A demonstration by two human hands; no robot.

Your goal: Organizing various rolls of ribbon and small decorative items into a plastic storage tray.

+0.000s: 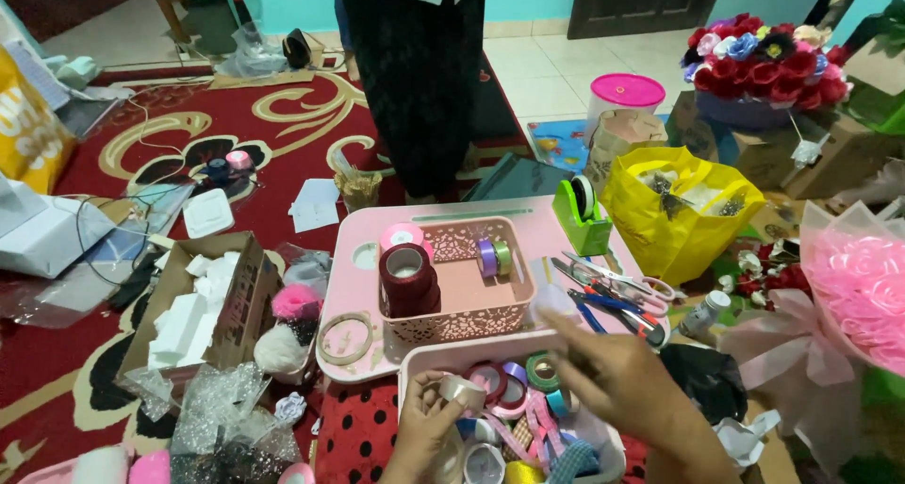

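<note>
My left hand point(424, 426) holds a small roll of pale ribbon point(462, 391) over a pink basket point(422, 358) filled with several ribbon rolls and tapes. My right hand point(622, 385) hovers over the right side of that basket with its fingers apart, the index finger reaching left toward a green roll point(542, 371). It holds nothing. Behind it, a second pink lattice basket point(490, 310) holds dark red ribbon rolls point(406, 278) and two small purple and green rolls point(494, 257).
The baskets rest on a pink lap table point(363, 295) with scissors and pliers point(613, 291) and a green tape dispenser point(580, 215). A yellow bag point(679, 211), a pink bouquet point(863, 291), a cardboard box of white foam point(203, 310) and a standing person point(415, 79) surround it.
</note>
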